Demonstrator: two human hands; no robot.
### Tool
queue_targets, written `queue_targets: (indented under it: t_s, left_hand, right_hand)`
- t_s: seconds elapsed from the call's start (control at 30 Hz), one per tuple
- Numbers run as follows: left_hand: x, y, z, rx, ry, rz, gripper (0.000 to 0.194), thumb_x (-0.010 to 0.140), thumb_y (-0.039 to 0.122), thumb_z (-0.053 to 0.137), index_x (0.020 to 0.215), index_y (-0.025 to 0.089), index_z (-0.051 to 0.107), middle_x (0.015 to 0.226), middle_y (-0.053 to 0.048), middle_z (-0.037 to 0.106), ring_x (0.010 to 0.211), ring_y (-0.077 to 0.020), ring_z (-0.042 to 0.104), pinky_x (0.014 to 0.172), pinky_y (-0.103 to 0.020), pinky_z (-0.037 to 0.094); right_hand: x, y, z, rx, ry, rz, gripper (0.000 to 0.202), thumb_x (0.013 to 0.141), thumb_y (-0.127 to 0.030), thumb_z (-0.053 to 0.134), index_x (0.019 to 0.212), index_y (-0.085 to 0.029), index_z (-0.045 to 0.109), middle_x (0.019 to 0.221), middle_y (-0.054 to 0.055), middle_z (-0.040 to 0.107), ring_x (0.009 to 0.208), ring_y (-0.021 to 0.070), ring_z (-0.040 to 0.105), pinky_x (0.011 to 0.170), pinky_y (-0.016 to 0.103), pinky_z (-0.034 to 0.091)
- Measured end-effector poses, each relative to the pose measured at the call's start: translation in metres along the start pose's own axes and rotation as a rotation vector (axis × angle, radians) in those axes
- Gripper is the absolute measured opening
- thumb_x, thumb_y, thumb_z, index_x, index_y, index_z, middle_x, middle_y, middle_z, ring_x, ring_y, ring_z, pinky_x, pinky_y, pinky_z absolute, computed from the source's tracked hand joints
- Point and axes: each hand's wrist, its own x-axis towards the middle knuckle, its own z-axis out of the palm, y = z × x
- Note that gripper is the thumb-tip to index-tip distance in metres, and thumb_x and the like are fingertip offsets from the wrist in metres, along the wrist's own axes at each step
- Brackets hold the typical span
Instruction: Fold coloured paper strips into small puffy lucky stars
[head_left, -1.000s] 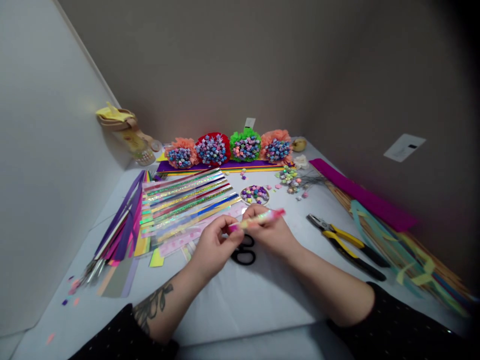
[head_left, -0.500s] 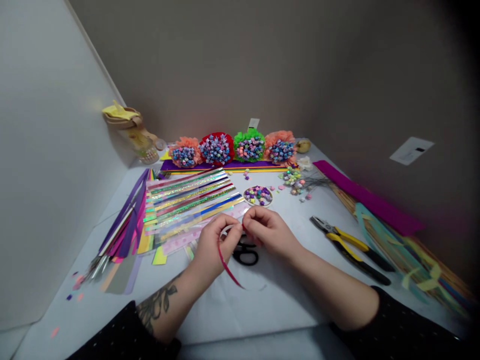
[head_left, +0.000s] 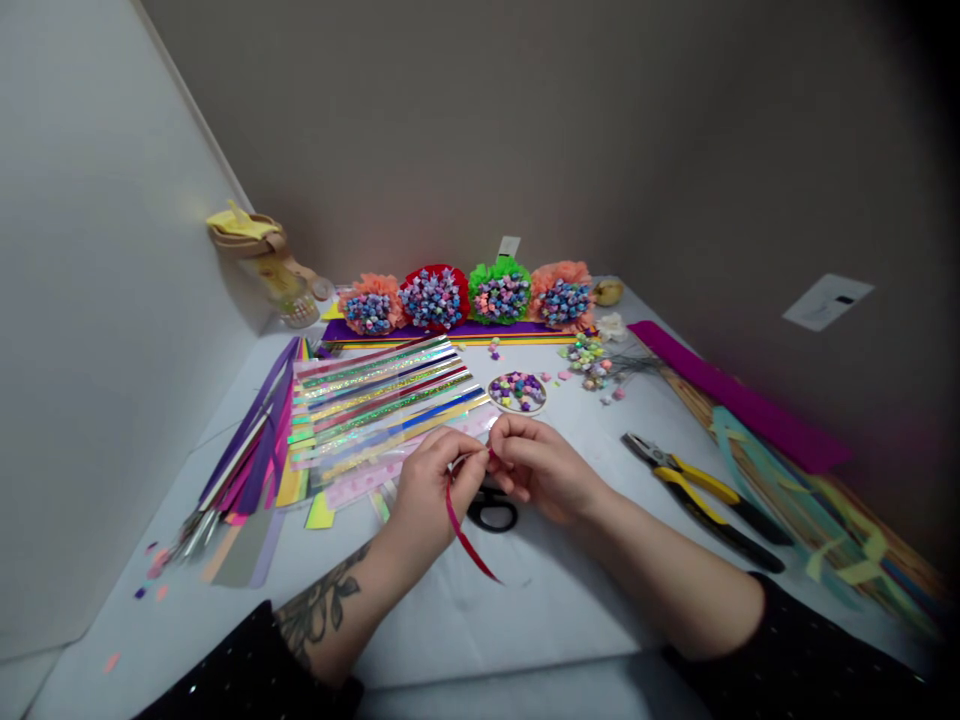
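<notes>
A narrow red paper strip [head_left: 469, 541] runs between my two hands, its loose end hanging down in a curve toward the table. My left hand [head_left: 435, 488] pinches it between thumb and forefinger. My right hand [head_left: 546, 466] grips its folded end at the fingertips, close against the left; the fold itself is mostly hidden by the fingers. Below the hands lie black-handled scissors [head_left: 495, 514], partly covered by them. Just beyond is a small round dish [head_left: 541, 406] of colourful folded paper stars [head_left: 517, 390].
Shiny striped strips [head_left: 390, 405] lie at left beside fanned paper strips [head_left: 259, 450]. Yellow-black pliers [head_left: 701, 495] rest at right, near ribbon-tied sticks [head_left: 787, 500]. Star bouquets [head_left: 435, 297] line the back by the wall, with a jar [head_left: 295, 300] at back left.
The strip's hanging tail has swung slightly right and straightened. My right hand's lower fingers have uncurled a little beneath the strip. Both hands stay close together.
</notes>
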Motion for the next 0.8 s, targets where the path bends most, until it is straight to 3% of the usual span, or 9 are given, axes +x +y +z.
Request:
queue_targets:
  t_s: [0.3, 0.53, 0.67, 0.8]
  left_hand:
    - [0.0007, 0.0031, 0.0000, -0.003, 0.000, 0.018, 0.014, 0.085, 0.022, 0.053, 0.074, 0.018, 0.061, 0.074, -0.001, 0.061, 0.072, -0.0138, 0.056, 0.066, -0.024, 0.044]
    - [0.0007, 0.0004, 0.0010, -0.079, 0.040, -0.169, 0.015, 0.085, 0.027, 0.053, 0.075, 0.018, 0.059, 0.075, -0.001, 0.059, 0.067, -0.0132, 0.055, 0.061, -0.023, 0.044]
    - [0.0005, -0.0001, 0.0004, -0.059, 0.025, -0.147, 0.015, 0.084, 0.029, 0.054, 0.075, 0.018, 0.060, 0.074, -0.001, 0.060, 0.068, -0.0140, 0.055, 0.060, -0.022, 0.044]
    - [0.0019, -0.0008, -0.0014, -0.080, -0.023, -0.114, 0.011, 0.083, 0.025, 0.054, 0.080, 0.018, 0.062, 0.079, -0.003, 0.063, 0.073, -0.0152, 0.058, 0.063, -0.023, 0.045]
  right_hand:
    - [0.0010, 0.0029, -0.0024, -0.110, 0.033, -0.058, 0.008, 0.067, -0.021, 0.059, 0.065, -0.018, 0.052, 0.044, -0.005, 0.053, 0.035, 0.0055, 0.041, 0.033, 0.015, 0.027]
    - [-0.0007, 0.0011, -0.0012, -0.338, 0.082, -0.158, 0.010, 0.071, -0.026, 0.058, 0.068, -0.018, 0.052, 0.047, -0.007, 0.049, 0.039, 0.0057, 0.038, 0.039, 0.018, 0.029]
    - [-0.0014, -0.0020, 0.0016, -0.563, 0.158, -0.305, 0.013, 0.067, -0.025, 0.062, 0.063, -0.018, 0.053, 0.058, -0.004, 0.052, 0.054, 0.0089, 0.045, 0.050, 0.021, 0.036]
    - [-0.0018, -0.0054, 0.0003, -0.623, 0.167, -0.329, 0.012, 0.068, -0.026, 0.059, 0.063, -0.017, 0.053, 0.061, -0.003, 0.052, 0.057, 0.0097, 0.045, 0.054, 0.022, 0.037]
